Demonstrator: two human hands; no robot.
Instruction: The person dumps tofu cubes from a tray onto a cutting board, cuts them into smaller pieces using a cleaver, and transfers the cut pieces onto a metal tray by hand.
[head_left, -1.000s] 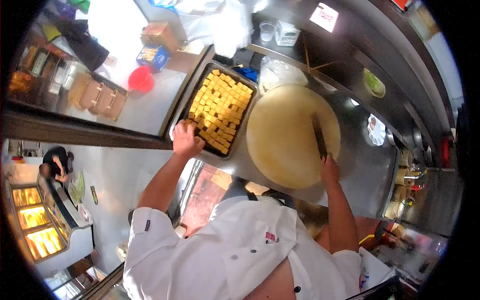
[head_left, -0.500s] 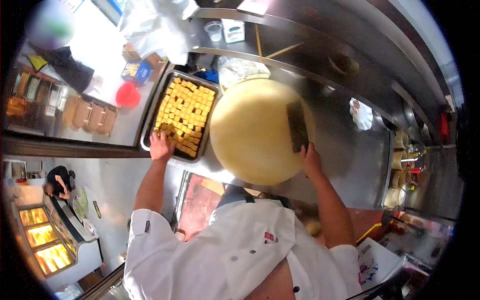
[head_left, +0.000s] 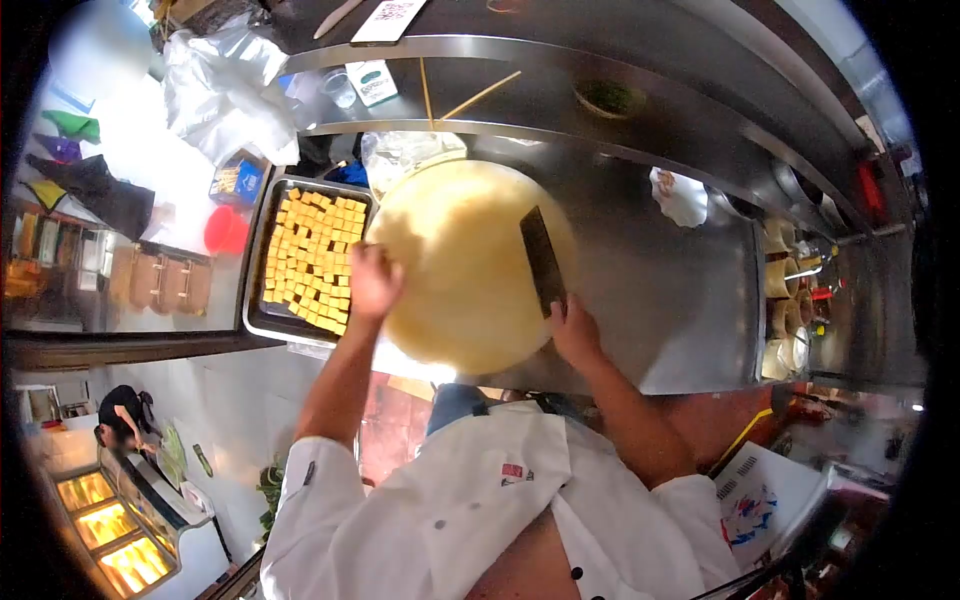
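My right hand [head_left: 574, 328] is closed round the handle of a broad dark cleaver [head_left: 541, 262], whose blade lies over the right part of a large round cutting board [head_left: 470, 290]. My left hand [head_left: 375, 280] is between the board's left edge and the tray, its fingers bent and partly blurred; whether it holds anything cannot be made out. To its left, a metal tray [head_left: 258, 240] carries many yellow cubes [head_left: 315, 255] in rough rows, with dark gaps among them.
Behind the board sits a clear plastic bag [head_left: 405, 155]. A red cup [head_left: 226, 230] and a blue box [head_left: 236, 181] stand left of the tray. Shelves at the back hold a plastic cup [head_left: 339, 88] and a white box [head_left: 371, 82]. Another person [head_left: 124, 415] is far left.
My left hand has left the tray's near-left corner and moved right to the board's edge. The cleaver remains in my right hand over the board. The view has shifted.
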